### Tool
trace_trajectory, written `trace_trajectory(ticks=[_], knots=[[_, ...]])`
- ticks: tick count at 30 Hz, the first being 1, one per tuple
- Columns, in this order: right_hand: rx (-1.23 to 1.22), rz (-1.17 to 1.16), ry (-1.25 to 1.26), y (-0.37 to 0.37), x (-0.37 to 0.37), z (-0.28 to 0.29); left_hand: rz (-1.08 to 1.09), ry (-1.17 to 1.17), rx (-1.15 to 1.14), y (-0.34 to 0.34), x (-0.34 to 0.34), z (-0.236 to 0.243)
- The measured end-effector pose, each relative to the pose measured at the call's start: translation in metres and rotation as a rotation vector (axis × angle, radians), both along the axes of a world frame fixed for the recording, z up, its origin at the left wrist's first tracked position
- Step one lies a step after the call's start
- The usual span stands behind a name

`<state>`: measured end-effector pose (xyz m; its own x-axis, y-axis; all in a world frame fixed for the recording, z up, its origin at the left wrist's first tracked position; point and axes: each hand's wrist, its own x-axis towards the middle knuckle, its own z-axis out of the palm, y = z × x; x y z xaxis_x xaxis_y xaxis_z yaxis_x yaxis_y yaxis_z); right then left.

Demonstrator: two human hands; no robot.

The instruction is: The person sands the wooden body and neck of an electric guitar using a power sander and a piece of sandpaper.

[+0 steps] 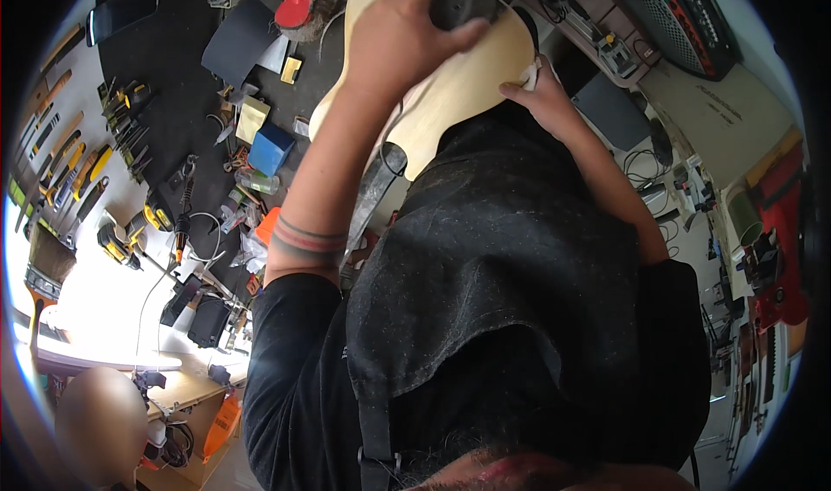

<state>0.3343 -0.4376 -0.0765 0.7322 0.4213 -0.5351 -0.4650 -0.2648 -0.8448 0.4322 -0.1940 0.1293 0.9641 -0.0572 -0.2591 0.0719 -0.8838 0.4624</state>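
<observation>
A pale wooden guitar-shaped body (467, 84) lies on the dark workbench in front of me. My left hand (407, 36) is closed over a dark grey power sander (463, 2) that rests on the wood's top face. My right hand (541, 93) grips the body's right edge, with a small white thing at the fingertips. A black apron (502, 266) covers my chest and hides the near part of the wood. A dark strap or cord (376, 188) hangs down under my left forearm.
Left on the dark bench mat (182, 101) lie a blue block (270, 149), yellow sanding pads (251, 119), a red tool (299, 2) and dark sandpaper (238, 41). Screwdrivers and pliers (69, 162) lie or hang in rows at far left. A shelf with boxes (684, 23) stands at upper right.
</observation>
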Motion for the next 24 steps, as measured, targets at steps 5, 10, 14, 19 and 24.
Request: trace_trajectory(ticks=[5, 10, 14, 19, 24], knots=[[0.063, -0.007, 0.089, 0.0, 0.005, 0.011, 0.107, 0.063, -0.005, 0.025, -0.065, 0.001], [0.092, -0.039, 0.116, -0.002, 0.001, 0.011, 0.23, 0.199, 0.031, 0.058, -0.124, 0.018], [0.024, -0.003, 0.078, -0.003, 0.0, 0.008, 0.283, 0.164, 0.069, 0.072, -0.133, 0.016], [0.049, -0.001, 0.059, -0.003, 0.0, 0.004, 0.22, 0.031, 0.085, 0.065, -0.07, -0.004], [-0.019, 0.032, 0.152, 0.0, 0.009, 0.024, 0.136, -0.069, 0.079, 0.041, -0.001, -0.002]])
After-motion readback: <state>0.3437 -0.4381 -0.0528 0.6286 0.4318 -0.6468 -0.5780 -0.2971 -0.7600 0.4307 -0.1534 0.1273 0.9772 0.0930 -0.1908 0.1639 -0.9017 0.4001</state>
